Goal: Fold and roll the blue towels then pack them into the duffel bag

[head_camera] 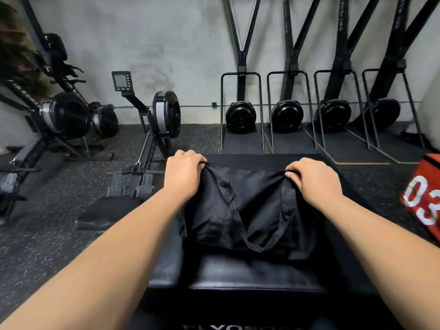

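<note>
Both my hands grip the top edge of the black fabric duffel bag [250,210] on a black padded box [238,272].
My left hand [183,173] pinches the bag's top-left corner with curled fingers; my right hand [314,181] pinches the top-right corner. The bag's strap handle hangs toward me. A red numbered box [426,201] is on the right, a black rowing machine [164,115] on the left.

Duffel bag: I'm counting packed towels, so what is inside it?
Nothing inside shows. The left hand and right hand grip the bag by its top edge; its black fabric hides the interior.
</note>
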